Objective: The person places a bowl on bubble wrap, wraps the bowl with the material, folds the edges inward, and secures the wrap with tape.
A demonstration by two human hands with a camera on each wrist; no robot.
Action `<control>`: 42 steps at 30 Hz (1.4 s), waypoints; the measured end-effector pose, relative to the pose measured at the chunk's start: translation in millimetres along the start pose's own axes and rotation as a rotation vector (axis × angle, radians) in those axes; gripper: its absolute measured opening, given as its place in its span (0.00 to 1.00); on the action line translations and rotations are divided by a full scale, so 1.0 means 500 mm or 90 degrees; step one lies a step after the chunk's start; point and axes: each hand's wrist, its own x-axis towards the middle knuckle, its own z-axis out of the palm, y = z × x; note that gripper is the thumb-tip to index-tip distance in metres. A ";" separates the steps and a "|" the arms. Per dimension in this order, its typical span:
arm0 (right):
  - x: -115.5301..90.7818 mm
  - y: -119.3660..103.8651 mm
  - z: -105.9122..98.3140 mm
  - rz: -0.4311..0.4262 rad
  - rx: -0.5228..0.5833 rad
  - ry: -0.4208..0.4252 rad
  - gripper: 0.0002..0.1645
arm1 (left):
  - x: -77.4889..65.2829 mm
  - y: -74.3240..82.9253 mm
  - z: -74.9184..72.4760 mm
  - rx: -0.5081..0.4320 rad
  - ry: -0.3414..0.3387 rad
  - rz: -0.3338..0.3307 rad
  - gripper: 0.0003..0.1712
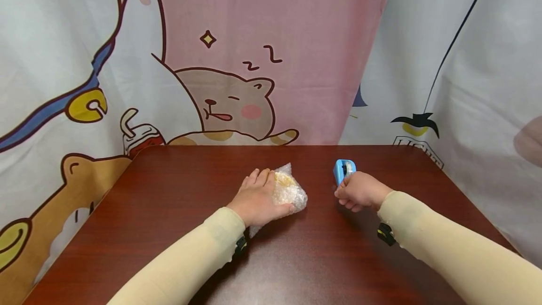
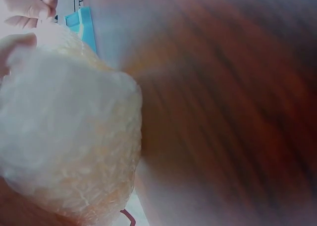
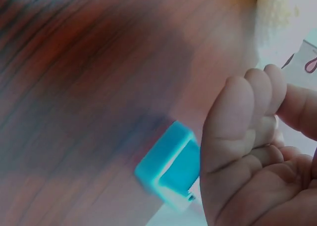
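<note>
A bundle in clear bubble wrap, with something yellowish inside, lies on the table. My left hand rests on its left side, fingers straight and thumb along the near edge. In the left wrist view the bundle fills the left half. To its right stands a light blue tape dispenser with a clear roll. Right in front of it is my right hand, fingers curled and thumb against forefinger, pinching at the clear tape; the strip between the fingertips is hidden. In the right wrist view the dispenser sits beside the curled fingers.
The dark red-brown wooden table ends at a straight back edge. Behind it hangs a cartoon-printed curtain, which also comes down along both sides. A dark wrist camera sits under the right sleeve.
</note>
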 end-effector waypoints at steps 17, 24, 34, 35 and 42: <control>-0.025 -0.079 0.040 -0.135 -0.054 0.047 0.10 | 0.002 0.001 0.001 0.006 -0.008 -0.012 0.68; -0.036 -0.107 0.047 -0.187 -0.062 0.029 0.09 | 0.000 0.003 -0.001 0.009 -0.008 -0.009 0.67; -0.035 -0.143 0.066 -0.222 -0.073 -0.022 0.08 | 0.000 0.004 -0.001 0.010 -0.009 -0.011 0.67; -0.035 -0.147 0.068 -0.224 -0.078 -0.028 0.08 | 0.000 0.004 -0.001 0.009 -0.011 -0.011 0.67; -0.029 -0.166 0.082 -0.247 -0.137 -0.039 0.08 | 0.001 0.005 -0.001 0.012 -0.012 -0.014 0.68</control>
